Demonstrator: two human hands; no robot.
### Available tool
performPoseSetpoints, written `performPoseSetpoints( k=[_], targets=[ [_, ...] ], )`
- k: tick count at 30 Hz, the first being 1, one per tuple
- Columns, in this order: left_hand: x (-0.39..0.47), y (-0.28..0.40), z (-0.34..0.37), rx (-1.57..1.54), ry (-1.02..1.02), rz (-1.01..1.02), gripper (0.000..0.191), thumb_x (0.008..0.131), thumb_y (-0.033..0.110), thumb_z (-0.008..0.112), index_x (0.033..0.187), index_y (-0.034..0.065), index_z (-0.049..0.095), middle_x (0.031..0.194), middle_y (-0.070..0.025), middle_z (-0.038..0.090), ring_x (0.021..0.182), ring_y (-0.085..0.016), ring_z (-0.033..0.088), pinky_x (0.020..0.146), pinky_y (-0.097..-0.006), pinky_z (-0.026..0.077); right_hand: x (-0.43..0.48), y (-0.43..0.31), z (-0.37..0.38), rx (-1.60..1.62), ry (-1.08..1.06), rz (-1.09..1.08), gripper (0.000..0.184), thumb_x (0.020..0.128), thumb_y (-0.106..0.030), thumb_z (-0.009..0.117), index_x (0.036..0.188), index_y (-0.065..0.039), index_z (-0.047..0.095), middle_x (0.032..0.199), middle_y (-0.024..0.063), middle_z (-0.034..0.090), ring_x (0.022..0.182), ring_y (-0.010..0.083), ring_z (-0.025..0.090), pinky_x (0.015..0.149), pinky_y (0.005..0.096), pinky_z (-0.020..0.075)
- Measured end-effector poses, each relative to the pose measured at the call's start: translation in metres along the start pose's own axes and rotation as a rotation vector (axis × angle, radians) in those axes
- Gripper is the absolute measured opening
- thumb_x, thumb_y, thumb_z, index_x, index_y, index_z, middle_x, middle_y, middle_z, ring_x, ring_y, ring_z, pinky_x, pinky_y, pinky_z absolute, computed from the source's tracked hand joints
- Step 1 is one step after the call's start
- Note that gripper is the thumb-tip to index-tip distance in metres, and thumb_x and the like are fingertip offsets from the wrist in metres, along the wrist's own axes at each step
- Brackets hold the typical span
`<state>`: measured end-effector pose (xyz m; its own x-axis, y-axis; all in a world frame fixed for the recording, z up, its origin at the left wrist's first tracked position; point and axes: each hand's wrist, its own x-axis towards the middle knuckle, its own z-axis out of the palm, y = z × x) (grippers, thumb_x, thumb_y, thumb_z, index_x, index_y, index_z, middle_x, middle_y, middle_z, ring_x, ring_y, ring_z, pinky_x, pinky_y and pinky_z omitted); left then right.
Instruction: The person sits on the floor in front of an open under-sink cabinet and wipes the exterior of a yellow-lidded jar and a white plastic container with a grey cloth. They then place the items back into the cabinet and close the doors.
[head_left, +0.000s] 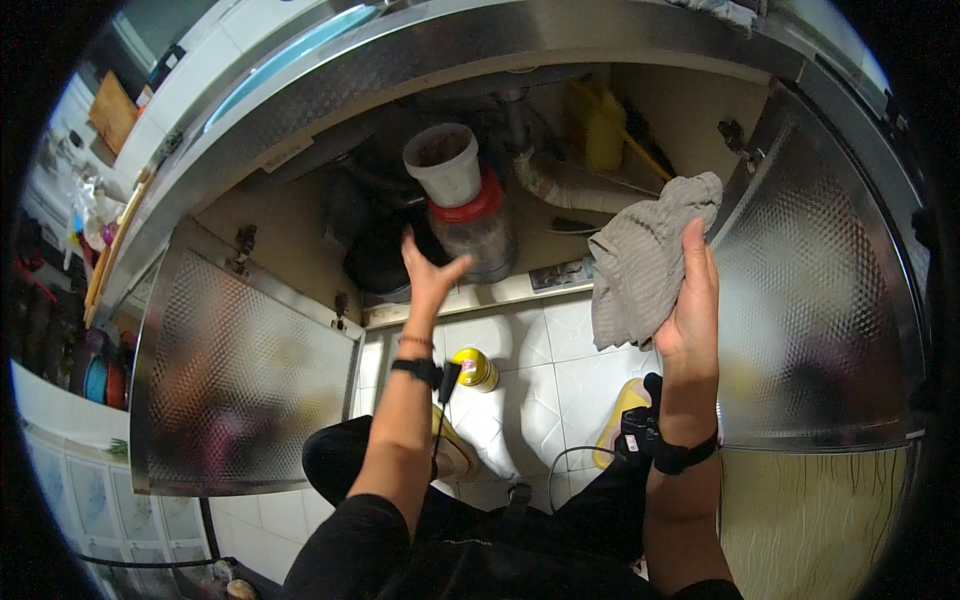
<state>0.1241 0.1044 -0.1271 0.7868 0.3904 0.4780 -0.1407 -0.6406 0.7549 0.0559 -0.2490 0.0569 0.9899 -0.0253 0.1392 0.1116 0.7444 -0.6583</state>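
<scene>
A crumpled grey cloth (645, 262) hangs from my right hand (691, 307), which grips it in front of the cabinet's right side. My left hand (431, 277) reaches into the cabinet with thumb and fingers spread and nothing in it. Just beyond it stands a clear jar (480, 244) with a red lid (471, 206). My left thumb overlaps the jar in view; whether they touch I cannot tell. On that lid sits a white plastic tub (444, 169), open at the top and dirty inside. A dark rounded object (379, 259) lies in shadow left of the jar.
Metal cabinet doors stand open at left (247, 375) and right (817, 300). Behind the cloth runs a drain pipe (577, 196); a yellow bottle (602, 135) stands farther back. A yellow can (475, 370) is on the tiled floor (585, 337) between my feet.
</scene>
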Motion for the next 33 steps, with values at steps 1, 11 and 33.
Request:
performPoseSetpoints(
  k=[1, 11, 33],
  targets=[
    [0.027, 0.01, 0.0, 0.019, 0.019, 0.044, 0.125, 0.058, 0.034, 0.093, 0.148, -0.007, 0.017, 0.15, -0.0269, 0.028, 0.138, -0.039, 0.031, 0.115, -0.0412, 0.027, 0.0, -0.001, 0.0, -0.003, 0.015, 0.023, 0.048, 0.099, -0.036, 0.058, 0.131, -0.002, 0.047, 0.122, 0.0119, 0.06, 0.108, 0.0227, 0.061, 0.093, 0.0385, 0.052],
    [0.136, -0.002, -0.001, -0.4, -0.26, -0.188, 0.118, 0.07, 0.032, 0.086, 0.155, 0.0056, 0.008, 0.156, -0.0165, 0.025, 0.142, -0.032, 0.028, 0.118, -0.0425, 0.024, 0.015, -0.004, -0.007, -0.071, 0.046, 0.035, 0.046, 0.101, -0.033, 0.053, 0.132, 0.0, 0.046, 0.123, 0.0133, 0.058, 0.108, 0.024, 0.06, 0.094, 0.0384, 0.0505],
    [0.142, 0.027, 0.027, -0.436, -0.323, -0.046, 0.085, 0.071, 0.021, 0.086, 0.14, 0.0053, 0.04, 0.138, -0.015, 0.05, 0.126, -0.03, 0.049, 0.106, -0.0439, 0.041, 0.02, 0.009, 0.01, -0.152, 0.055, 0.221, 0.051, 0.097, -0.029, 0.059, 0.136, -0.001, 0.043, 0.121, 0.0119, 0.058, 0.108, 0.022, 0.059, 0.093, 0.0372, 0.0499]
  ],
)
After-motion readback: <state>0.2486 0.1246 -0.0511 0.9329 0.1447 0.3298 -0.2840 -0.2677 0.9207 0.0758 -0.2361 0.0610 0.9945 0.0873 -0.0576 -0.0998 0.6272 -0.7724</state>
